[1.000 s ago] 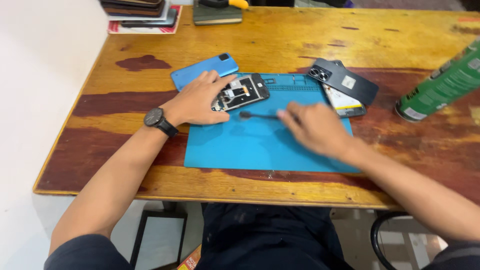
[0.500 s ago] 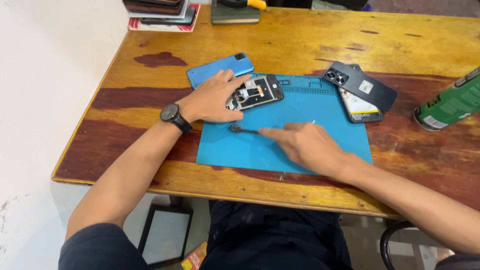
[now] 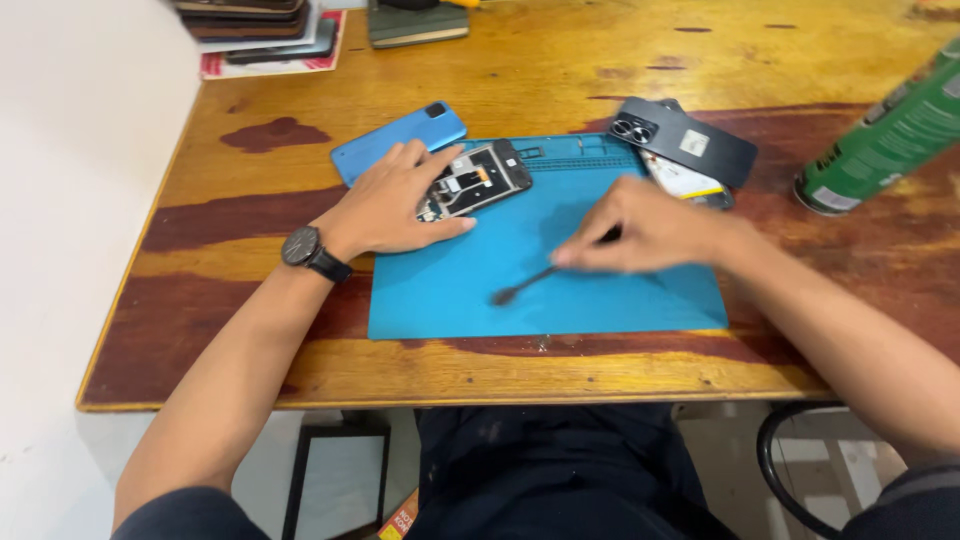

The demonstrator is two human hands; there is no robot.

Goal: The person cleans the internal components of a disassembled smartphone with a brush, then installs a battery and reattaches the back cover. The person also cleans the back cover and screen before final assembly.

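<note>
Both arms bare from hands up to just below the shoulders, no gloves, no rings visible on left hand (image 3: pixel 400 205); right hand (image 3: pixel 640 228) is motion-blurred, so finger detail unclear. Black round-faced watch (image 3: pixel 300 246) on a black strap sits at the left wrist. Dark short sleeves (image 3: pixel 185 512) show at both bottom corners, the right one (image 3: pixel 915 505) looking greyer, and dark trousers (image 3: pixel 550 470) with a few faint pale specks fill the lap below the table edge.
</note>
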